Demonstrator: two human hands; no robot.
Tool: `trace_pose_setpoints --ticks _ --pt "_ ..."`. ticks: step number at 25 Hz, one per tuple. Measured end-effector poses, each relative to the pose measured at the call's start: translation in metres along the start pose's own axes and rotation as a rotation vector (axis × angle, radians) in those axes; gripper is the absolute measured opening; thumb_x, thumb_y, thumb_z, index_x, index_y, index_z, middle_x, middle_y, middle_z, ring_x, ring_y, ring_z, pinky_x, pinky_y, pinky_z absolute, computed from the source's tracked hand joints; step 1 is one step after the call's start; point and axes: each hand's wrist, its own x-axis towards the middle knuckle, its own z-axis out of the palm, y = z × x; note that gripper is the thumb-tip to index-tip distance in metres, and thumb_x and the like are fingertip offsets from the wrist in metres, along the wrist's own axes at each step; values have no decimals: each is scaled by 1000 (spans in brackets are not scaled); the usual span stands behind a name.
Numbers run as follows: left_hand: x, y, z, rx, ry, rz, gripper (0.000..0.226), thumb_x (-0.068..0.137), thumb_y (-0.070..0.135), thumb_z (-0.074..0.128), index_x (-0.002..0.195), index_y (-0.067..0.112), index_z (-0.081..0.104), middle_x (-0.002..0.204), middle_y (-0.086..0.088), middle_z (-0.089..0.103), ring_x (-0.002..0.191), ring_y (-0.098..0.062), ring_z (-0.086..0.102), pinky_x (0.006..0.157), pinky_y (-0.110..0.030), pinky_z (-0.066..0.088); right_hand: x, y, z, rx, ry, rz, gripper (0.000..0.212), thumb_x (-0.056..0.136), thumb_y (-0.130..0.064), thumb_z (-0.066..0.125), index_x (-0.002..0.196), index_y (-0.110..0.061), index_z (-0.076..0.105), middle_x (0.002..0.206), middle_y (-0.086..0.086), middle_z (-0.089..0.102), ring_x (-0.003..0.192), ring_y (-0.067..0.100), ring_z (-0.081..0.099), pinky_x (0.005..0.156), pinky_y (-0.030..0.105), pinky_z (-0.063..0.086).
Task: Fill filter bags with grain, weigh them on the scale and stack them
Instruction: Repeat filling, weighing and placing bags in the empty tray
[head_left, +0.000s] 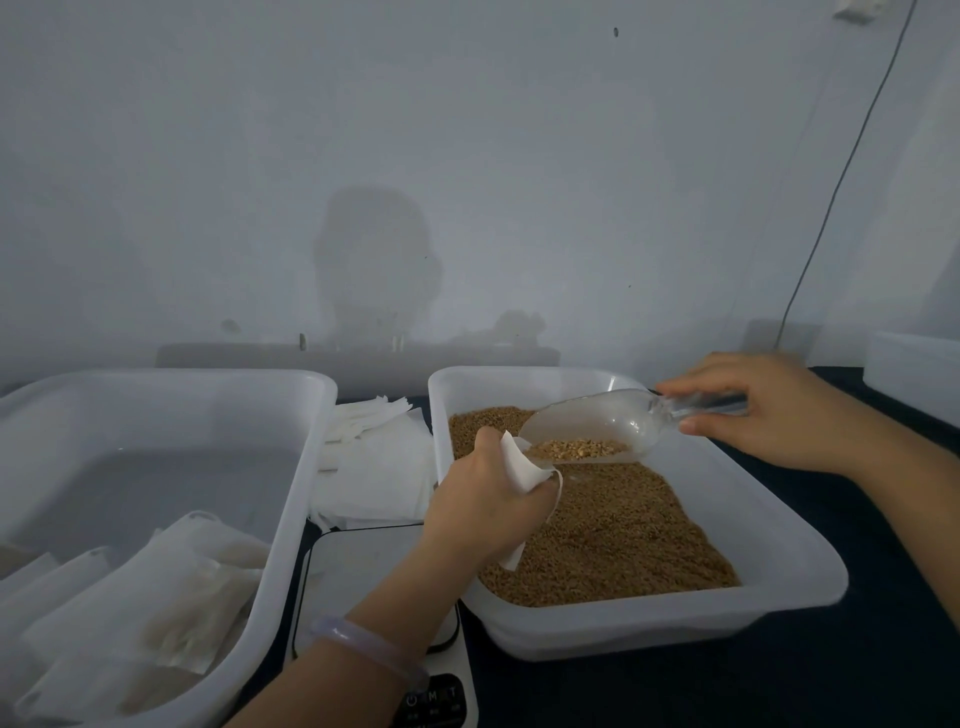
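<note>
Right now the left hand (483, 499) is gripping one bag (522, 470), fingers curled round its paper and holding its mouth up over the grain (623, 530). The right hand (769, 410) is pinching the handle of a clear scoop (597, 426) between thumb and fingers, and the scoop is lying tilted with its lip at the bag's mouth and a small heap of grain sitting in its bowl.

Two white trays are standing side by side on the dark table (857, 675). The right tray (779, 582) is holding the grain, spread across its floor. The left tray (291, 467) is holding filled bags (156, 597) lying overlapped in its near corner; several are showing, though I cannot count them exactly.

One scale (363, 561) is sitting between the trays, and the left forearm is crossing over its plate and hiding part of it. A pale bracelet (363, 644) is sitting on that wrist. Behind the scale, a loose pile of spare bags (379, 457) is lying flat in the gap between the trays.

One thin cable (841, 171) is hanging down the wall at the right, and a pale box (914, 374) is standing at the far right edge.
</note>
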Motion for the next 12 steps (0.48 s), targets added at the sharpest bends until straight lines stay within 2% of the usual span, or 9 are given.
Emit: trace_pose_setpoints --ticks 3,7,10,12 --pt "1 -4 0 -35 6 5 28 84 40 59 99 22 43 84 10 57 75 -10 58 59 -28 45 -4 9 22 72 -73 129 30 83 -23 68 112 -30 63 97 -22 58 91 -6 54 81 16 41" --pt "0 -1 -6 -195 3 0 12 94 30 50 85 23 45 76 10 56 67 -7 54 57 -22 40 -12 18 75 53 -251 268 18 87 -28 64 104 -28 59 102 -13 60 90 -2 54 74 16 43" --pt "-4 7 -17 -329 -31 17 19 96 23 47 87 8 56 75 6 60 71 -12 56 66 -26 44 -16 15 103 -19 -390 300 10 89 -30 62 98 -30 58 107 -8 62 91 3 58 79 21 48" --pt "-6 10 -31 -324 -67 45 21 95 23 49 83 9 59 75 7 57 71 -12 56 68 -27 43 -14 -1 107 -35 -390 279 21 86 -37 65 105 -31 58 117 -11 59 100 6 58 87 23 48"
